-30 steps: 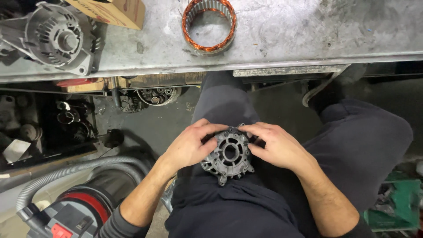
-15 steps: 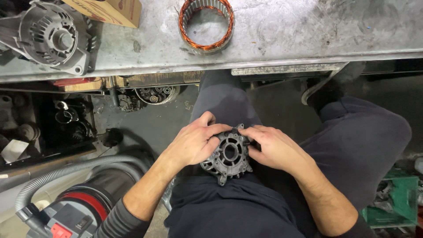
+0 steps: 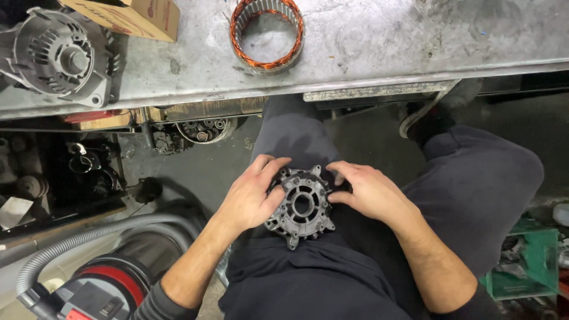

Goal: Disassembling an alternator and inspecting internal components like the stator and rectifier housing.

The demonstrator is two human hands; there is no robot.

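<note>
Alternator end housing (image 3: 301, 206) sits on the lap, below the stator ring (image 3: 267, 34) on the bench. Left hand (image 3: 252, 195) and right hand (image 3: 368, 192) both grip its edges; right fingers have crept inward since before, probably reseating something.

Metal housing (image 3: 302, 204) on lap, between left hand (image 3: 252, 195) and right hand (image 3: 367, 192), both touching it. Workbench (image 3: 415, 41) beyond knees; on it wire-wound ring (image 3: 267, 32) centre, alternator (image 3: 59, 56) and cardboard box (image 3: 127, 15) far left. Vacuum cleaner (image 3: 101, 284) on floor, lower left.
</note>
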